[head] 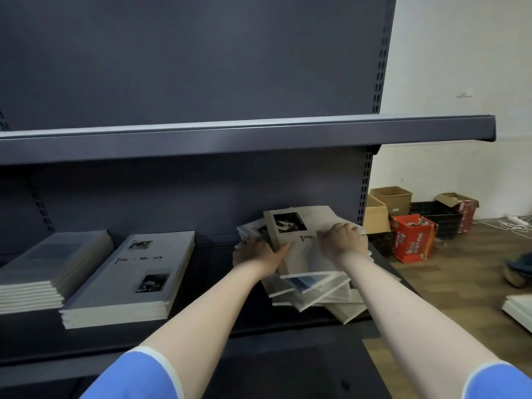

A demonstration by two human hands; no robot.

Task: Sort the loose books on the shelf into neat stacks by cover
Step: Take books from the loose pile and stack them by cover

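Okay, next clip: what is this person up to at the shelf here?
A person is sorting books on a dark metal shelf. Both hands are on the top book of a messy pile at the right end: the left hand grips its left edge, the right hand lies on its cover. Two neat stacks already sit to the left, one with a plain grey-blue cover, one with the same photo cover as the held book.

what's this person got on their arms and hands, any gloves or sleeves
No gloves: the left hand and right hand are bare, as are both forearms. Short blue sleeves with a pale band at the hem end above the elbows. No watch, rings or markings are visible.
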